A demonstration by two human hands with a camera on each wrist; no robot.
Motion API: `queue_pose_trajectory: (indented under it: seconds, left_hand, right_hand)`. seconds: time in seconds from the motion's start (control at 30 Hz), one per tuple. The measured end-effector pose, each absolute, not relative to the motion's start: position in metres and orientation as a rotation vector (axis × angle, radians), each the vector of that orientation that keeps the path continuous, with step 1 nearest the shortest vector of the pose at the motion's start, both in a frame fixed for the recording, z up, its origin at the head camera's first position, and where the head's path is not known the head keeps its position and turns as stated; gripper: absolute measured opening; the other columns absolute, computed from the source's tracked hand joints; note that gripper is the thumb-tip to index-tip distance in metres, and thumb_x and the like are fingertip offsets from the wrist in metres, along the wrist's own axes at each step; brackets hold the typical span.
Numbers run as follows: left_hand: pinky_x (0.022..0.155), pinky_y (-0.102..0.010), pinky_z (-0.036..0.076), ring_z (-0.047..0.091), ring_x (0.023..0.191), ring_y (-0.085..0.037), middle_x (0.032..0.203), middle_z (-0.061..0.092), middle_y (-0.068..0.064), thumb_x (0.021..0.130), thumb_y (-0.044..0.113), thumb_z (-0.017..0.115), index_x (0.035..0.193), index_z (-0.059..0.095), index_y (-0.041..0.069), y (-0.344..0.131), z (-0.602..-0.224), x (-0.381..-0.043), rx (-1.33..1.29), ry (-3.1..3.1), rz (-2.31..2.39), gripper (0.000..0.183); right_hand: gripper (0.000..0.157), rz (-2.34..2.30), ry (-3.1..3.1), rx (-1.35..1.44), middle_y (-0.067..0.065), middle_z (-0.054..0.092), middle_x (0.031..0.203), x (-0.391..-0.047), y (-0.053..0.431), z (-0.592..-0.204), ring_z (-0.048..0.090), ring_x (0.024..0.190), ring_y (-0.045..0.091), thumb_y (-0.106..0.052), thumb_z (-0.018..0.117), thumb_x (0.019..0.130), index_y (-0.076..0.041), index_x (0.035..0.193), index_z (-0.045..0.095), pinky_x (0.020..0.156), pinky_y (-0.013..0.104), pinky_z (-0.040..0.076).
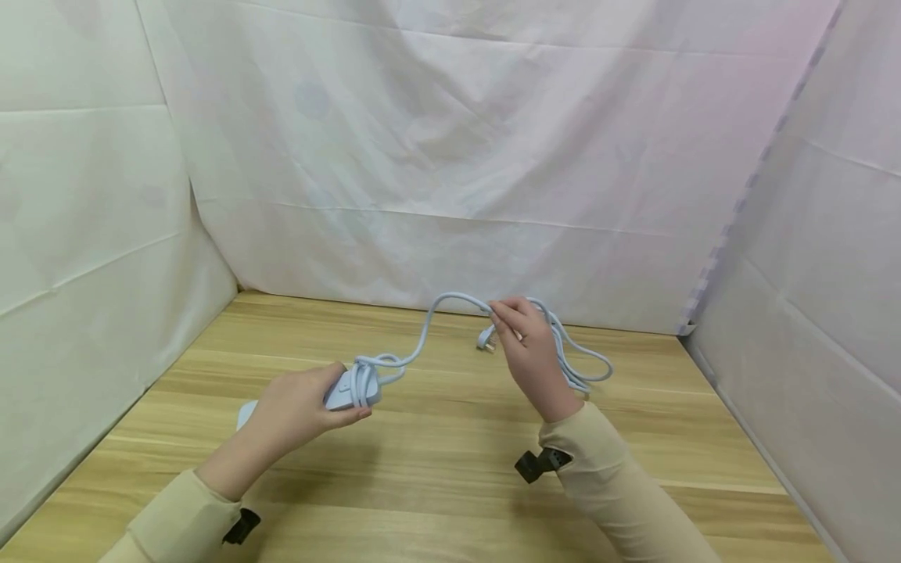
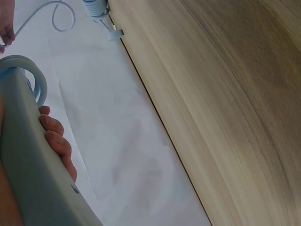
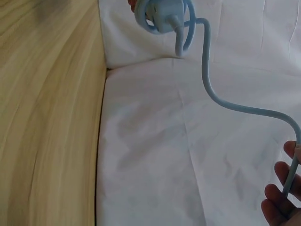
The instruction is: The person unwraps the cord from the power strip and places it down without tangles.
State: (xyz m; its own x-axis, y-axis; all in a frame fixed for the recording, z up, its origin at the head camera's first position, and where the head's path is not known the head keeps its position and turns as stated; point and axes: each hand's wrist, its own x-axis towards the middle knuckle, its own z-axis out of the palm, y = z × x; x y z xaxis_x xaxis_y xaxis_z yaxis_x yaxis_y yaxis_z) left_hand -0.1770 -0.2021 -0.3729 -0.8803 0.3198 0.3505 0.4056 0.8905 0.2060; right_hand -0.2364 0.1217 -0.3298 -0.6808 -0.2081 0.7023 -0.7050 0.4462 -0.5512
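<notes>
A pale blue power strip [image 1: 339,396] is gripped in my left hand [image 1: 296,403], with the fingers wrapped round its body in the left wrist view. Loops of its cord [image 1: 363,383] are wound round the strip's near-thumb end. From there the cord arches up to my right hand [image 1: 528,344], which pinches it between thumb and fingers. Beyond that hand, a looser bundle of cord [image 1: 584,367] sits at the right. The plug [image 1: 486,338] with its metal prongs shows just left of my right hand. Part of the strip is hidden under my left palm.
A wooden table [image 1: 436,485] lies beneath both hands. White cloth [image 1: 450,156] hangs behind it, and more cloth walls stand at the left and right sides. Dark straps [image 1: 542,463] are at the wrists.
</notes>
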Motion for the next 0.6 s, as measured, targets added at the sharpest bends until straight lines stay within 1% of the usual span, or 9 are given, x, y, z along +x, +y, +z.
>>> queue_pose_trajectory:
  seconds: [0.27, 0.47, 0.6]
  left_hand:
    - [0.046, -0.023, 0.031, 0.035, 0.052, -0.001, 0.062, 0.039, 0.017, 0.075, 0.066, 0.07, 0.083, 0.051, 0.024, -0.202, -0.372, -0.176, -0.657, -2.653, -0.392, 0.047]
    - [0.046, -0.02, 0.03, 0.035, 0.053, 0.002, 0.064, 0.038, 0.021, 0.071, 0.062, 0.076, 0.084, 0.053, 0.025, -0.2, -0.37, -0.173, -0.763, -2.535, -0.408, 0.046]
    - [0.047, -0.02, 0.031, 0.037, 0.054, 0.003, 0.066, 0.04, 0.021, 0.07, 0.059, 0.077, 0.088, 0.057, 0.023, -0.197, -0.367, -0.172, -0.797, -2.488, -0.439, 0.045]
  right_hand:
    - [0.028, 1.204, -2.21, 0.634, 0.007, 0.061, 0.11, -0.25, 0.128, -0.34, 0.053, 0.097, 0.02, -0.011, 0.055, 0.1, -0.001, 0.124, 0.064, 0.074, 0.037, 0.043]
    - [0.029, 1.132, -2.339, 0.542, 0.005, 0.061, 0.109, -0.259, 0.126, -0.352, 0.053, 0.088, 0.019, -0.017, 0.054, 0.101, -0.006, 0.126, 0.065, 0.067, 0.036, 0.045]
    - [0.028, 1.07, -2.403, 0.555, 0.005, 0.061, 0.106, -0.259, 0.12, -0.357, 0.055, 0.088, 0.019, -0.015, 0.055, 0.101, -0.004, 0.124, 0.066, 0.066, 0.035, 0.046]
